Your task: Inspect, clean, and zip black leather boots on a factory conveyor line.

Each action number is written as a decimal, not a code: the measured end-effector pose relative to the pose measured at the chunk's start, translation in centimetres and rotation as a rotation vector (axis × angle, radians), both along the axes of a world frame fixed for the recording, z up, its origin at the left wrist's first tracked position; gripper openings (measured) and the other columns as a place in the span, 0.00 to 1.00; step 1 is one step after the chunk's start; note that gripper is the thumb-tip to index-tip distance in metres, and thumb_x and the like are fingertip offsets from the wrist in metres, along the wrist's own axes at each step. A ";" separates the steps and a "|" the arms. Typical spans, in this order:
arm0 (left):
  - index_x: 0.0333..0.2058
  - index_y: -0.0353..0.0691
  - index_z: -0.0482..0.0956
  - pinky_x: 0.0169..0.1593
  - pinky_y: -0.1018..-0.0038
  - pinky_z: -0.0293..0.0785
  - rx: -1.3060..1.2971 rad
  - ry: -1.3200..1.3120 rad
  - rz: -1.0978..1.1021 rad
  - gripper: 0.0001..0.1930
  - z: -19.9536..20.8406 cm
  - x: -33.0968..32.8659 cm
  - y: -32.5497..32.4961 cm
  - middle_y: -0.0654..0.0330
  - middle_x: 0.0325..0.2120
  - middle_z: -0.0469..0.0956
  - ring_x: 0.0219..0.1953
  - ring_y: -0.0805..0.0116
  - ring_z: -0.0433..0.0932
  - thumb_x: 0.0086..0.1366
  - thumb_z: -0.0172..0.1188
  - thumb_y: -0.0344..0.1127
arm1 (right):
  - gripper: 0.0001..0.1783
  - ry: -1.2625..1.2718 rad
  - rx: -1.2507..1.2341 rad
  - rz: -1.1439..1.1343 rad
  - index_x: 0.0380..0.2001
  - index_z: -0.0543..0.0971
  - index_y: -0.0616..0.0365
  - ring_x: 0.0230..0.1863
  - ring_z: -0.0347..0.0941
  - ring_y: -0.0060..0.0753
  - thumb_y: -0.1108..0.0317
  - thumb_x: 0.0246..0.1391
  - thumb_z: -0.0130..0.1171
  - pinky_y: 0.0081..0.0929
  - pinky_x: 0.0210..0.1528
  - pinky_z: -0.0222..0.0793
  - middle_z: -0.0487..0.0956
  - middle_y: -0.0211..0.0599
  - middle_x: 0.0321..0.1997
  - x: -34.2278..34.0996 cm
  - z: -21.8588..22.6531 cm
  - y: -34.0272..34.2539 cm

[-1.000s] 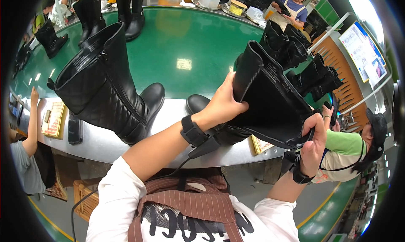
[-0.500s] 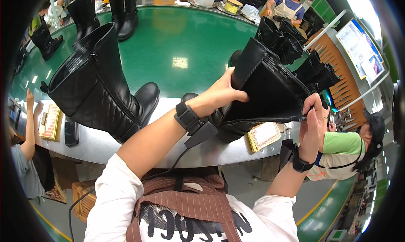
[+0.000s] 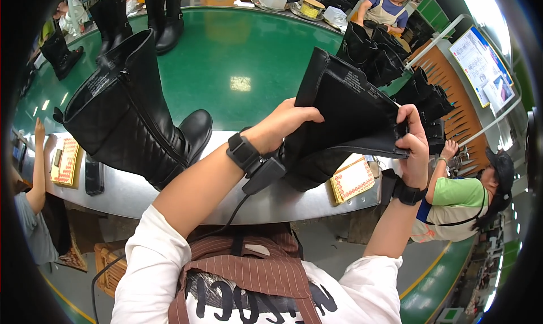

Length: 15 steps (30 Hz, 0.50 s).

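A tall black boot (image 3: 345,106) stands at the metal edge in front of me, its wide shaft spread so the dark lining shows. My left hand (image 3: 291,123) grips the shaft's left side, thumb over the rim and the other fingers hidden behind the leather. On the opposite side, my right hand (image 3: 414,134) pinches the edge of the opening between bent fingers and thumb. The boot's foot is mostly behind my left hand and wrist. To the left, another black boot (image 3: 127,112) with a quilted shaft and side zip stands upright, touched by neither hand.
A green conveyor belt (image 3: 237,58) carries more black boots (image 3: 161,18). Along the metal edge (image 3: 130,202) lie a yellow-and-white stack of labels (image 3: 353,180), a similar stack (image 3: 67,163) and a black phone (image 3: 94,177). Co-workers (image 3: 452,202) sit on both sides. A cable (image 3: 229,222) hangs from my left wrist.
The boot's shaft has shifted slightly left and its opening has changed shape. My left hand moved left and a little down; my right fingers now curl over the edge higher up.
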<state>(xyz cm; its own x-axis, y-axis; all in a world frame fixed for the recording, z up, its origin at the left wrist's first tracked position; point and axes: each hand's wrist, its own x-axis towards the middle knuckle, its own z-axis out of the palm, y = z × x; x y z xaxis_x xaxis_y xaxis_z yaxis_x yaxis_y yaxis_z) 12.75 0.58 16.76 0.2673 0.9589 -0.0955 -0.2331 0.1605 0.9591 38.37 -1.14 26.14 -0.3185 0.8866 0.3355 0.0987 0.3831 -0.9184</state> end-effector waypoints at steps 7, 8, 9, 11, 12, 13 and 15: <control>0.42 0.33 0.78 0.45 0.77 0.72 0.054 -0.159 0.187 0.13 0.0 0.5 -2.5 0.61 0.38 0.80 0.40 0.74 0.77 0.60 0.64 0.33 | 0.16 -1.076 0.827 -0.358 0.41 0.80 0.56 0.60 0.66 0.46 0.74 0.45 0.59 0.40 0.64 0.59 0.72 0.40 0.58 -3.2 2.5 -0.8; 0.42 0.33 0.79 0.45 0.77 0.72 0.095 -0.150 0.262 0.13 0.0 1.0 -2.5 0.61 0.38 0.80 0.40 0.74 0.77 0.60 0.63 0.32 | 0.16 -1.146 0.906 -0.244 0.40 0.81 0.56 0.58 0.68 0.44 0.75 0.45 0.57 0.40 0.63 0.60 0.74 0.40 0.55 -3.9 2.9 -1.3; 0.42 0.33 0.79 0.45 0.77 0.72 0.134 -0.140 0.333 0.12 -0.1 1.4 -2.4 0.61 0.37 0.80 0.40 0.74 0.78 0.60 0.63 0.30 | 0.15 -1.215 0.979 -0.128 0.40 0.81 0.56 0.56 0.71 0.42 0.76 0.45 0.56 0.40 0.63 0.61 0.76 0.40 0.53 -4.5 3.0 -1.8; 0.42 0.33 0.79 0.44 0.77 0.73 0.144 -0.169 0.334 0.11 -0.2 1.4 -2.3 0.61 0.37 0.81 0.39 0.74 0.78 0.60 0.62 0.30 | 0.22 -1.109 0.790 0.088 0.41 0.81 0.57 0.53 0.73 0.47 0.85 0.39 0.56 0.39 0.62 0.65 0.78 0.40 0.50 -6.1 2.6 -3.1; 0.41 0.32 0.79 0.44 0.76 0.73 0.153 -0.199 0.340 0.11 -0.3 1.4 -2.4 0.61 0.37 0.81 0.39 0.73 0.78 0.60 0.61 0.29 | 0.24 -1.053 0.645 0.257 0.43 0.80 0.56 0.51 0.74 0.48 0.85 0.39 0.55 0.38 0.56 0.70 0.78 0.40 0.51 -6.6 2.4 -3.2; 0.41 0.32 0.79 0.44 0.76 0.73 0.149 -0.197 0.338 0.11 -0.5 1.1 -2.4 0.61 0.37 0.81 0.39 0.73 0.78 0.60 0.61 0.29 | 0.24 -1.067 0.512 0.387 0.45 0.79 0.57 0.50 0.74 0.47 0.82 0.40 0.57 0.36 0.51 0.72 0.77 0.42 0.51 -6.9 2.5 -3.2; 0.41 0.32 0.79 0.44 0.76 0.73 0.044 -0.262 0.234 0.10 -0.2 0.1 -2.4 0.60 0.37 0.81 0.39 0.73 0.78 0.60 0.60 0.28 | 0.19 -1.042 0.425 0.438 0.46 0.78 0.59 0.44 0.77 0.46 0.76 0.46 0.59 0.34 0.44 0.74 0.80 0.45 0.44 -6.9 2.8 -3.3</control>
